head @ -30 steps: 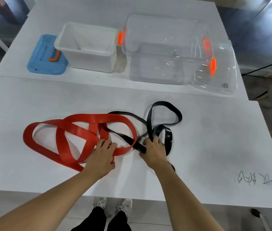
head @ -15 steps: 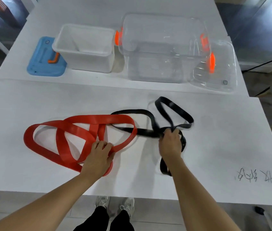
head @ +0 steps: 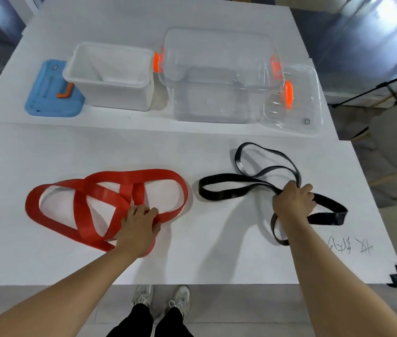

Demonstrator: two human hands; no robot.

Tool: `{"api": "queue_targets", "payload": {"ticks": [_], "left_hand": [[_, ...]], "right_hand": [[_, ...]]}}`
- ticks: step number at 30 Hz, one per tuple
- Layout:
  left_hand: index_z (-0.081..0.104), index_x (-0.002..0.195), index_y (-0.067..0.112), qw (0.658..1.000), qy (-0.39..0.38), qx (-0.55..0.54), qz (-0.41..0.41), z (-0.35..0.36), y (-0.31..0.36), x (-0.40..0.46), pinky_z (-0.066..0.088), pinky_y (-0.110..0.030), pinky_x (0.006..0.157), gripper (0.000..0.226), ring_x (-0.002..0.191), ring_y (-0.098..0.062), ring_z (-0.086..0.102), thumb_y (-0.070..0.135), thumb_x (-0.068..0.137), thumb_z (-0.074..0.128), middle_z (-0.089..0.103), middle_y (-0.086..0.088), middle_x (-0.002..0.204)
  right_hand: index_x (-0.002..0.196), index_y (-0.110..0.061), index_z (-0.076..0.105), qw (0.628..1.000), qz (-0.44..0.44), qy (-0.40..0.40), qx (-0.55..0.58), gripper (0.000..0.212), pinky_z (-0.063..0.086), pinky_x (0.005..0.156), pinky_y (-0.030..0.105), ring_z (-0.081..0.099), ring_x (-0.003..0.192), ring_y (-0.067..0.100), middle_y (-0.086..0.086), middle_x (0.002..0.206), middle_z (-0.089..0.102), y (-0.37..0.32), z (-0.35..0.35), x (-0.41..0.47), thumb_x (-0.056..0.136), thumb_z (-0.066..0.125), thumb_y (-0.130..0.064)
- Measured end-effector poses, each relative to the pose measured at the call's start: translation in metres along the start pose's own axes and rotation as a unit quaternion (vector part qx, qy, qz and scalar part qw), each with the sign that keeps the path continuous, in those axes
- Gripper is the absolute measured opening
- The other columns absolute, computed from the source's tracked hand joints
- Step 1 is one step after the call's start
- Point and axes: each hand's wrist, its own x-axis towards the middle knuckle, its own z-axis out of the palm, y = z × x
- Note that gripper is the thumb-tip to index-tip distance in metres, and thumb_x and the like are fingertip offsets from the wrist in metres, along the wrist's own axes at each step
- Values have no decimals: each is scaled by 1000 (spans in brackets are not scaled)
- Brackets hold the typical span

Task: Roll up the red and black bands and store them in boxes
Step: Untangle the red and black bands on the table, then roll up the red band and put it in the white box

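The red band (head: 88, 198) lies in tangled loops on the near white table, left of centre. My left hand (head: 139, 224) presses down on its crossing strands at the near right of the loops. The black band (head: 226, 189) now lies apart from the red one, to the right, with loops spreading left, back and right. My right hand (head: 293, 200) is closed around its gathered strands. A white box (head: 110, 76) and a clear box (head: 219, 79) with orange latches stand open on the far table.
A blue lid (head: 49, 93) with an orange handle lies left of the white box. A clear lid (head: 297, 100) leans at the clear box's right. Handwriting (head: 350, 246) marks the near table's right front. The table edge (head: 192, 284) runs just before my shoes.
My right hand has pulled the black band to the right, out of the red loops, so the two bands no longer overlap. My left hand has stayed on the red band.
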Motion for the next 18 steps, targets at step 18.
{"api": "queue_targets", "payload": {"ticks": [18], "left_hand": [[65,121,22,978,43,-192,73,-91,8,-27,44,-35,92,22,101,-22,53,25,100,57,68,3,100]], "right_hand": [[139,-33,52,808,-156,-294,486,33,52,96,33,68,110,16,-2,125,67,-104,17,-163,106,48,-36]]}}
